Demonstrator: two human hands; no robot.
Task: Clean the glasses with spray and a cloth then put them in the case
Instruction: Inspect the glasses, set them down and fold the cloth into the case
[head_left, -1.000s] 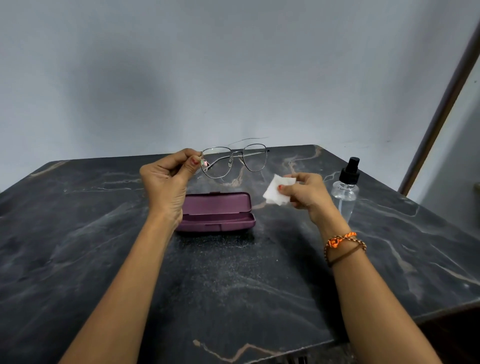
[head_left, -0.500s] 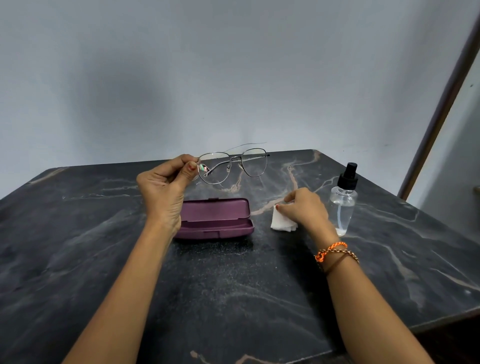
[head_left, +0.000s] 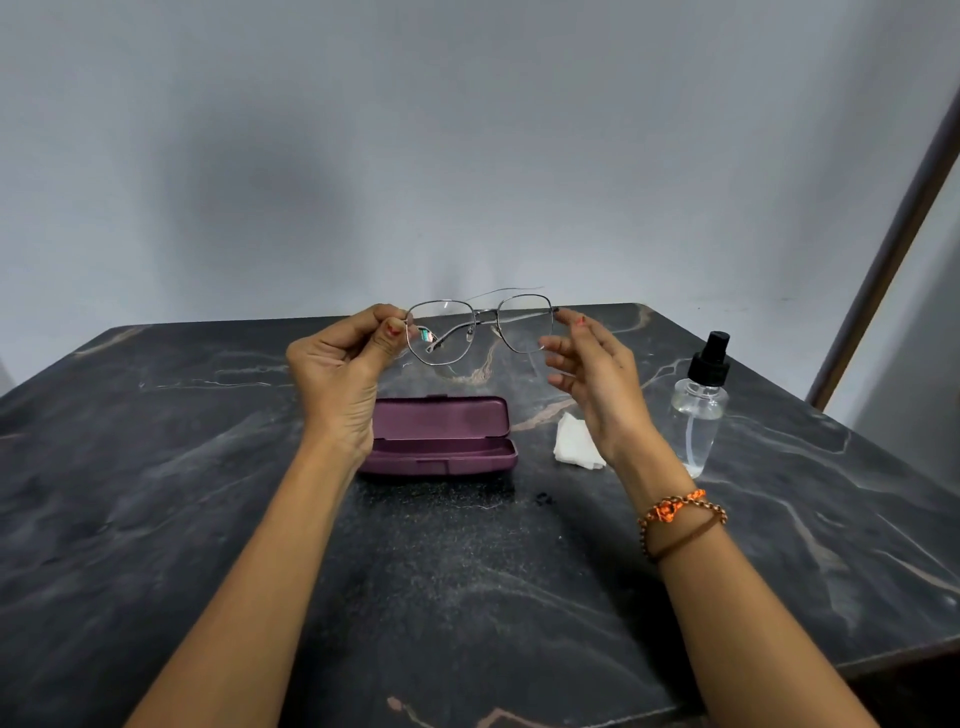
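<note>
Thin metal-framed glasses (head_left: 480, 327) hang in the air above the table's far half. My left hand (head_left: 343, 364) pinches their left end between thumb and fingers. My right hand (head_left: 597, 369) is at the frame's right end with fingers spread, the fingertip just touching or nearly touching the hinge. Below them the purple case (head_left: 441, 436) lies open on the table. A small white cloth (head_left: 574, 441) lies flat to the right of the case, partly behind my right wrist. A clear spray bottle (head_left: 698, 410) with a black nozzle stands further right.
The dark marble table (head_left: 467, 597) spreads toward me with bare surface in front of the case. A grey wall rises behind the far edge. A brown door frame (head_left: 893, 249) slants at the right, beside the table's right edge.
My right hand put the white cloth down beside the case, let go and rose to the right end of the glasses. My left hand kept hold of the frame.
</note>
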